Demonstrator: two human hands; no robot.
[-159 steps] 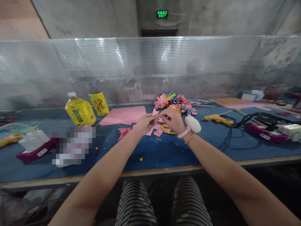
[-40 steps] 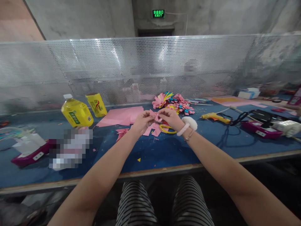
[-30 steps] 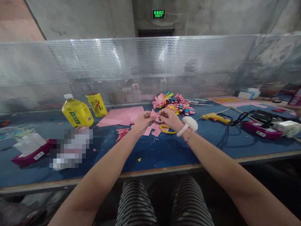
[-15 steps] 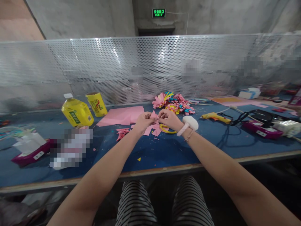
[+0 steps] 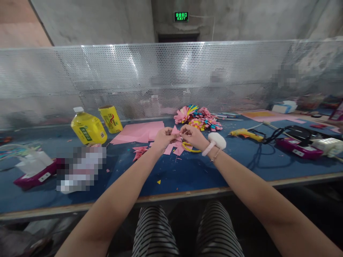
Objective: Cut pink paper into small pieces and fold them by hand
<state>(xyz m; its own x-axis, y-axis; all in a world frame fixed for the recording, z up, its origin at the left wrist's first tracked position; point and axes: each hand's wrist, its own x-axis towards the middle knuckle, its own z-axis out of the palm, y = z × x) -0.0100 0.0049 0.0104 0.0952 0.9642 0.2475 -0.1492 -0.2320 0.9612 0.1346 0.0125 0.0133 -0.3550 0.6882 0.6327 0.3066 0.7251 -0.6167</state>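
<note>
Between my hands is a small folded piece of pink paper [image 5: 175, 130], its pointed tip upward. My left hand [image 5: 165, 138] is closed on it, thumb and fingers pinching its left side. My right hand [image 5: 193, 135] pinches the paper's right side; the exact fingertip contact is too small to make out. Just below my hands lie pink paper cuttings [image 5: 178, 148] and the yellow handles of scissors [image 5: 190, 147], partly covered. Left of these is a small pile of folded pink pieces [image 5: 139, 152]. Behind my left hand are pink paper sheets [image 5: 136, 131].
Colourful paper flowers [image 5: 199, 119] lie behind my hands, before a perforated metal screen [image 5: 171, 78]. A yellow glue gun [image 5: 246, 135] and purple power strip [image 5: 298, 148] are on the right. At left stand a yellow liquid bottle [image 5: 88, 126] and a yellow packet [image 5: 111, 119].
Almost nothing differs. Both hands keep pinching the pink paper at the same place, and the whole view has shifted very slightly.
</note>
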